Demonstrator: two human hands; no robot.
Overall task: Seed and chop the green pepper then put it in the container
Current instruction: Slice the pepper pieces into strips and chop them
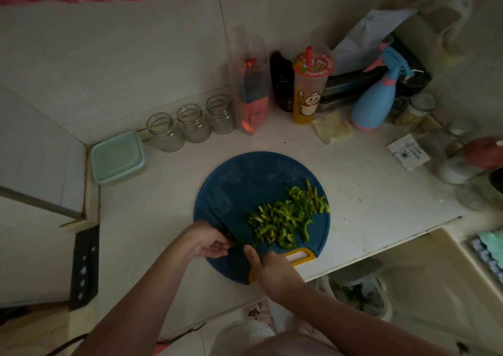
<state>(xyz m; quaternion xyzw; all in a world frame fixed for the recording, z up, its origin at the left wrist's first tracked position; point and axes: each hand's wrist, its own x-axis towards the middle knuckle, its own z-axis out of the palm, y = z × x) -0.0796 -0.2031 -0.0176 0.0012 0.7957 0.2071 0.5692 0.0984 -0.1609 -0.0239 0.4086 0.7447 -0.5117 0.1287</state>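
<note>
Dim kitchen corner, with a white bench (353, 192) being used for chopping: green pepper strips (288, 217) are being shown heaped on the right half of a round blue cutting board (236, 187), most lengths running away from the person. A last dark pepper scrap (234, 244) is being pinched at the board's near edge by the curled fingers (220, 246) of the left hand (209, 242). Just beside it, the right hand (272, 271) is being closed round a knife (220, 226), its dark blade slanting away to the left. The lidded pale-green container (117, 157) is being seen well apart at far left, nearer the left hand.
</note>
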